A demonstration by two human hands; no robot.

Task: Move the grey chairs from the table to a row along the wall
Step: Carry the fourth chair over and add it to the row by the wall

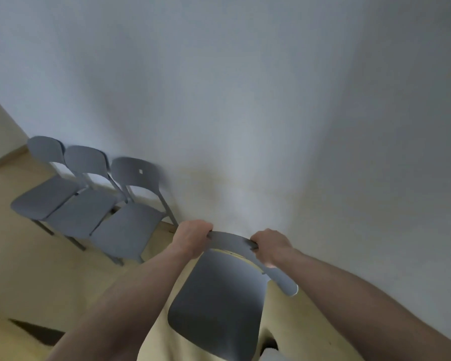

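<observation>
Head view: left hand [193, 237] and right hand [271, 247] fingers clamped on grey chair [219, 303] backrest top; looks stiff, light; good hold.

Plain pale grey-white wall [245, 87] w/ soft light, yellowish floor [24, 269], pale baseboard at bottom.

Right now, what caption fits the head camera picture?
Both hands carry a fourth grey chair toward three lined along the wall.
</observation>
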